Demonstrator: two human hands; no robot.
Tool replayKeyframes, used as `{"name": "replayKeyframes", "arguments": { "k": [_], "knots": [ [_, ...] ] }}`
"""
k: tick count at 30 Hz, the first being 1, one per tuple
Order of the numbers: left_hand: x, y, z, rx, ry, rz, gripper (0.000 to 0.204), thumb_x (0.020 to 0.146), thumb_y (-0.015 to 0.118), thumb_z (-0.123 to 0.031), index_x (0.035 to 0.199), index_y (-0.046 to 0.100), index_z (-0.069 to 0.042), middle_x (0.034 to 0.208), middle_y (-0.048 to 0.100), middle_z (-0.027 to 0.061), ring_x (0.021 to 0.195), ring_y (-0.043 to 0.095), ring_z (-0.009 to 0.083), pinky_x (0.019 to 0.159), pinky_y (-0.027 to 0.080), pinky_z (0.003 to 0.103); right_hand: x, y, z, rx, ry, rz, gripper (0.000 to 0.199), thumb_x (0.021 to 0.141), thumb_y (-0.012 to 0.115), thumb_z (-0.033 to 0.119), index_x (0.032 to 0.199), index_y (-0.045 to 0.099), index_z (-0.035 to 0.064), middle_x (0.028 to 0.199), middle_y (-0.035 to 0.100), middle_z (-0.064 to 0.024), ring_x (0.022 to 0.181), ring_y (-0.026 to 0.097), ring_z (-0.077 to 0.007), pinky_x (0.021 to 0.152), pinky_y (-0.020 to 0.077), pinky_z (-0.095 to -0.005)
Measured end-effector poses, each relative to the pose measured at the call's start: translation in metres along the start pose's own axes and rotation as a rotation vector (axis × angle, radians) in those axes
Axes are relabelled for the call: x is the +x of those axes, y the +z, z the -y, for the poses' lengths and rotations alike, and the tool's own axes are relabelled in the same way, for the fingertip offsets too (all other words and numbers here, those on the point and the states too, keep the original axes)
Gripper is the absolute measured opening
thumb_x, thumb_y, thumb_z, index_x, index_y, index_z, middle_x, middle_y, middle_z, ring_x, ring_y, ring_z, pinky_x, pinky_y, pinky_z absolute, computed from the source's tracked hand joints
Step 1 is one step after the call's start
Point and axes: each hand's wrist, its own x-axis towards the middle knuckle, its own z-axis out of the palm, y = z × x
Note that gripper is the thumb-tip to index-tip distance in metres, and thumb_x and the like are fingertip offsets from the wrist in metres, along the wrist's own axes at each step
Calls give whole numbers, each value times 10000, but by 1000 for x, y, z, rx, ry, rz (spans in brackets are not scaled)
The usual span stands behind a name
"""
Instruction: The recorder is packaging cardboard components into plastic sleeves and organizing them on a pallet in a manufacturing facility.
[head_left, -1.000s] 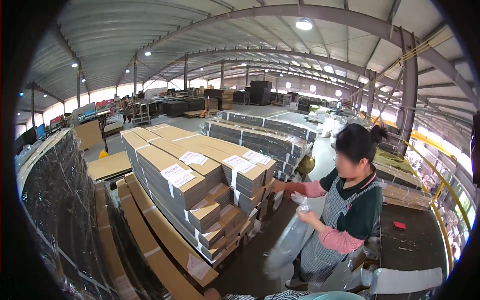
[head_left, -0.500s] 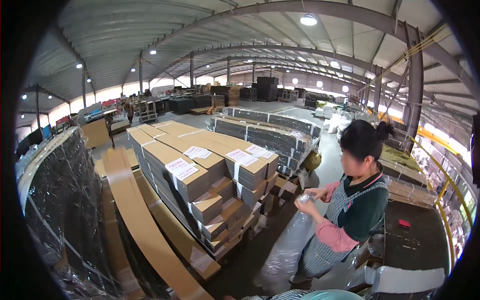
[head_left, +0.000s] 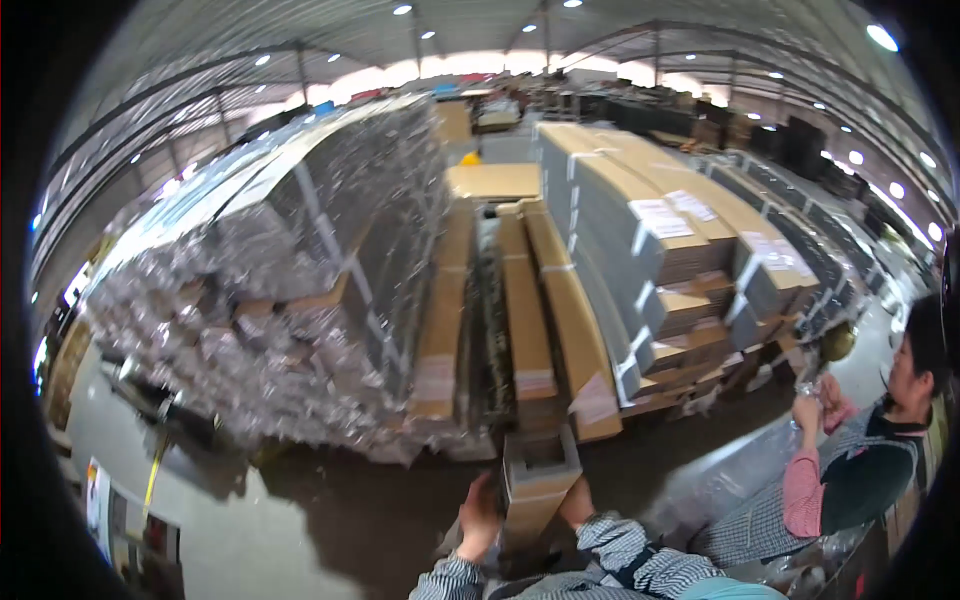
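Observation:
A long brown cardboard bundle point(head_left: 532, 512) with a grey, hollow-looking end stands in front of me, a pale band across it. My left hand point(head_left: 480, 515) is on its left side, the fingers partly hidden. On the opposite side, my right hand point(head_left: 577, 503) presses against it, so the bundle is held between both palms. Just beyond it, narrow cardboard stacks point(head_left: 527, 340) lie lengthwise in the gap between two big piles. White labels point(head_left: 536, 383) show on their near ends.
At left rises a tall pile of plastic-wrapped boards point(head_left: 290, 290). Strapped cardboard stacks point(head_left: 640, 230) with white labels stand at right. Close on my right, a co-worker point(head_left: 850, 470) handles clear plastic film point(head_left: 725, 475). Grey floor point(head_left: 250, 530) shows at lower left.
My view has swung left and down, and the co-worker now appears farther right. Both my hands have come into sight, holding the bundle. The long strip slanting across the left stacks no longer shows there.

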Motion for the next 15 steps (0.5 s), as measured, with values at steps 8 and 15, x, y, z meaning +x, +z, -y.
{"name": "replayKeyframes", "arguments": {
  "k": [8,15],
  "knots": [
    [-22,-38,-4,57,-120,-13,398,897,518,-17,1279,548,-123,682,565,121,579,580,252,554,446,345,-13,19,37,-708,-125,222,35,920,564,62,935,534,55,730,580,-146,640,599,-241,592,458,-339],
    [12,-91,-51,-241,199,353,112,891,653,-145,914,673,-37,784,645,138,695,634,322,588,482,390,25,37,135,5,310,166,69,954,498,-26,991,483,29,720,558,-50,610,550,-137,540,455,-301]
  ]
}}
